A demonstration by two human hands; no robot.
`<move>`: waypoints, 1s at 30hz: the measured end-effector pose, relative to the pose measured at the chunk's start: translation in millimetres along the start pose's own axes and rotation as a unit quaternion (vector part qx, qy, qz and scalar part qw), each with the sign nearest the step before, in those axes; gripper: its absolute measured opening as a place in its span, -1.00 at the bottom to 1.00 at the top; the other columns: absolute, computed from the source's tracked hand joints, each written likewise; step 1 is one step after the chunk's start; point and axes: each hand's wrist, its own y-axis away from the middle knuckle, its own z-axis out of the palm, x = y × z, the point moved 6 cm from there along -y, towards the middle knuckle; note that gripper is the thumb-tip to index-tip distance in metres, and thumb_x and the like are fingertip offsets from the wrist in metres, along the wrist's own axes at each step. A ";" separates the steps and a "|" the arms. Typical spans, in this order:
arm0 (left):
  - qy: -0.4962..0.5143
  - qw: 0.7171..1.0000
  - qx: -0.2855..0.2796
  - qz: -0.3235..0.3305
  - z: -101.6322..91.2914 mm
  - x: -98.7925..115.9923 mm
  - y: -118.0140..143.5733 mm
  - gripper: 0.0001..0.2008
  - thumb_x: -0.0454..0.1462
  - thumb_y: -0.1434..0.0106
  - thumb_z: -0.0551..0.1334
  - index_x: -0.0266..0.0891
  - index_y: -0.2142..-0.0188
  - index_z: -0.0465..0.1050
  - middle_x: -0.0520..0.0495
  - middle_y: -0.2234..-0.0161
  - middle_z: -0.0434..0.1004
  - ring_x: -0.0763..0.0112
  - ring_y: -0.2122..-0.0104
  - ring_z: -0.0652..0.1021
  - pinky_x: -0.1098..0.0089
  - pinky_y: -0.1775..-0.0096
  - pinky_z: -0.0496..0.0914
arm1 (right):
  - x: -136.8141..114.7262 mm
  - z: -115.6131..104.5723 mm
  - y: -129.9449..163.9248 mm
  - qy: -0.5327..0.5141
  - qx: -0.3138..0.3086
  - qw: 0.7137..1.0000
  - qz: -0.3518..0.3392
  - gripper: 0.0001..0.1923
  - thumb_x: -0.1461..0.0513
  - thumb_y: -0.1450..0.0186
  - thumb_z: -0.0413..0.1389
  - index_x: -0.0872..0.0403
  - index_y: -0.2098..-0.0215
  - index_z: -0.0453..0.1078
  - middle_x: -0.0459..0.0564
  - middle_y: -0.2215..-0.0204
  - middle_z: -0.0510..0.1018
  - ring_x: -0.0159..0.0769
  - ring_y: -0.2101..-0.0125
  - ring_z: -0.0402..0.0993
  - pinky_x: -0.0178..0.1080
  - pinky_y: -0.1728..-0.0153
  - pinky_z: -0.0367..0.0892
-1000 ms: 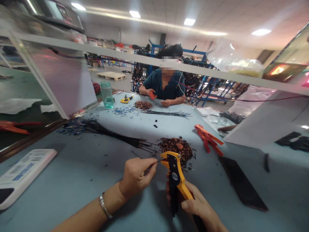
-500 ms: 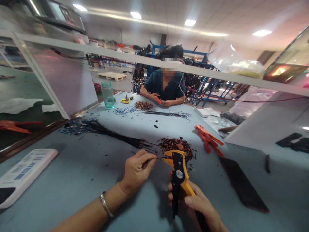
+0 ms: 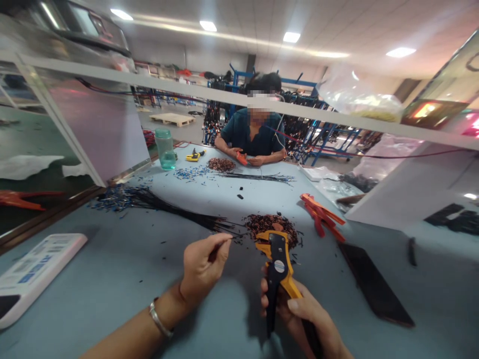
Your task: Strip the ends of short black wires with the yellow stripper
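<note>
My left hand (image 3: pixel 204 267) pinches a thin black wire between thumb and forefinger, its tip a short gap left of the tool's jaws. My right hand (image 3: pixel 305 319) grips the handles of a yellow and black wire stripper (image 3: pixel 276 259), held upright with its head near a pile of brown stripped wire bits (image 3: pixel 272 225). A long bundle of black wires with blue ends (image 3: pixel 157 202) lies on the blue table (image 3: pixel 112 279) to the left, reaching toward my left hand.
Orange pliers (image 3: pixel 321 214) and a dark phone (image 3: pixel 374 289) lie to the right. A white device (image 3: pixel 33 269) sits at the left edge. A green bottle (image 3: pixel 165 148) stands at the back left. Across the table a person in a dark shirt (image 3: pixel 254 134) works with a second pile and wires.
My left hand has drawn the wire out of the stripper's jaws and moved left. The stripper has shifted slightly right and tilted more upright.
</note>
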 end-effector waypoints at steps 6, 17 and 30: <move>-0.127 0.964 -0.021 0.232 -0.1 25.6 9.2 -0.88 -0.38 -0.27 0.19 -0.24 0.22 0.46 0.06 0.63 0.44 0.45 0.64 0.38 0.42 0.50 0.20 | -18.1 2.7 4.3 0.252 -0.024 0.967 -0.034 -0.48 0.01 -0.07 0.27 0.09 0.07 0.47 0.02 0.31 0.52 -0.14 0.29 0.39 -0.20 0.26 0.28; 0.027 0.999 0.002 -0.033 -0.4 -5.3 8.4 -0.90 -0.37 -0.32 0.10 -0.16 0.27 0.36 0.17 0.61 0.33 0.54 0.67 0.33 0.52 0.53 0.25 | -17.9 7.3 9.4 0.322 -0.056 0.944 -0.051 -0.42 0.09 -0.04 0.22 0.04 -0.04 0.37 0.04 0.17 0.48 -0.05 0.18 0.38 -0.15 0.15 0.27; 0.228 0.925 -0.225 0.203 21.3 69.9 52.9 -0.59 -0.20 -0.39 -0.06 -0.08 0.54 0.36 0.00 0.66 0.41 0.41 0.65 0.44 0.37 0.56 0.27 | 21.4 6.6 22.8 0.254 -0.062 0.965 0.027 -0.34 0.19 0.10 0.33 -0.05 0.00 0.39 0.02 0.31 0.50 0.04 0.25 0.43 -0.07 0.28 0.37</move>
